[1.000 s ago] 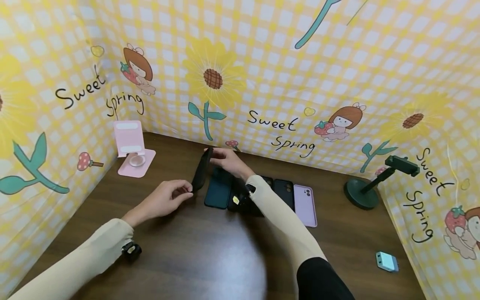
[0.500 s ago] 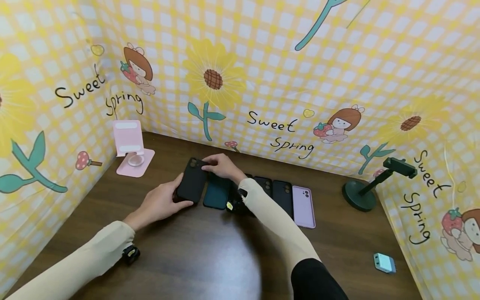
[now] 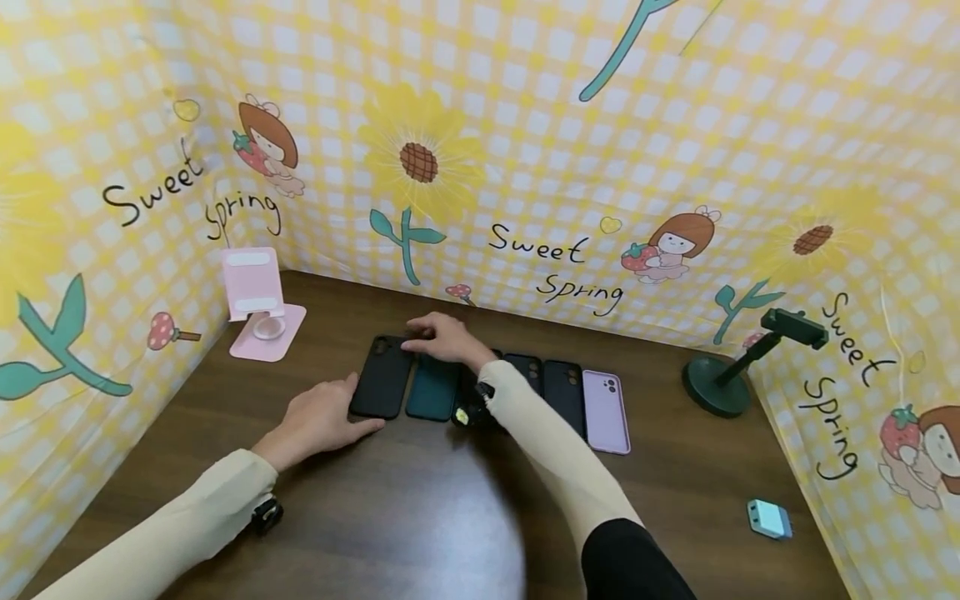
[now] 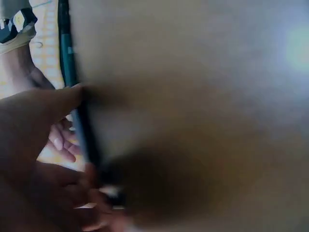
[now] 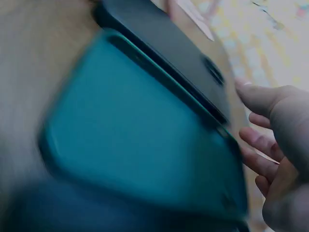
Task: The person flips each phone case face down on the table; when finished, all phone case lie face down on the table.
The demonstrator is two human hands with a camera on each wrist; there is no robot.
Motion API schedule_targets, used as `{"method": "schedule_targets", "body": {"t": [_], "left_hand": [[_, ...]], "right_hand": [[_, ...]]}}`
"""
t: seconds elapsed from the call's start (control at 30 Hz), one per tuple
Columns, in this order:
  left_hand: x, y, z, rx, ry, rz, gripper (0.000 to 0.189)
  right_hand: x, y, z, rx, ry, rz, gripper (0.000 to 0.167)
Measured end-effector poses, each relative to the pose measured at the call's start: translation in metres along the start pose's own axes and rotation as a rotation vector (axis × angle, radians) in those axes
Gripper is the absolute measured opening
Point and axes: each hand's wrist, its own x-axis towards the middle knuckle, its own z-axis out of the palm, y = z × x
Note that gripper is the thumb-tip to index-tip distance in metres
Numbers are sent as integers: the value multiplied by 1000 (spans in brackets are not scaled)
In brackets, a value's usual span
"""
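A black phone case (image 3: 381, 379) lies flat at the left end of a row of cases in the head view, its camera cutout at the far end. My left hand (image 3: 318, 422) holds its near left corner, fingers along the left side and thumb at the near edge. My right hand (image 3: 447, 337) is at the far right corner, thumb and fingers spread. The right wrist view shows that thumb close off the end of the black case (image 5: 169, 38), with fingers by the teal phone case (image 5: 130, 121). The teal case (image 3: 432, 390) lies directly right of the black one.
Rightward, past a dark case partly behind my right wrist, lie a black case (image 3: 525, 371), a dark case (image 3: 564, 396) and a lilac case (image 3: 606, 412). A pink stand (image 3: 255, 287) is back left, a green stand (image 3: 722, 387) right. A light-blue charger plug (image 3: 768, 519) lies front right.
Both hands turned the black case from edge-on to back up, then lowered it flat beside the teal case. The right hand's thumb and fingers have come off it.
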Motion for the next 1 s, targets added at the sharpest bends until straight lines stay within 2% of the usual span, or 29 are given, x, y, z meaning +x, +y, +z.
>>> {"method": "schedule_targets", "body": {"t": [0.07,0.13,0.23,0.27,0.33,0.47,0.53,0.63,0.7,0.77,0.87,0.93,1.0], "left_hand": [[-1,9,-2,53,15,10,102],[-1,19,-3,78,65,62,97],[3,32,1,84,178,219,74],[6,36,3,80,197,273,64],[13,43,8,66,192,345,46],[28,53,20,40,163,382,16],[32,55,24,37,171,389,15],[31,54,27,45,212,416,19],[29,52,26,34,248,437,18],[25,53,24,-14,285,463,16],[20,53,18,-148,321,497,13],[17,54,16,-240,331,509,13],[15,54,15,-326,345,515,13]], "right_hand": [[-9,11,-16,-7,57,19,49],[-20,23,-29,-20,112,54,44],[-34,39,-37,-42,139,104,36],[-38,43,-36,-52,135,112,35],[-42,48,-32,-81,129,113,31],[-42,49,-22,-167,156,102,24],[-40,47,-18,-197,183,105,20],[-36,40,-16,-169,212,108,15],[-36,37,-19,-73,223,88,16],[-38,36,-24,94,227,59,20],[-42,34,-32,380,228,0,30],[-44,34,-36,583,202,-43,34],[-44,35,-36,739,150,-92,37]]}}
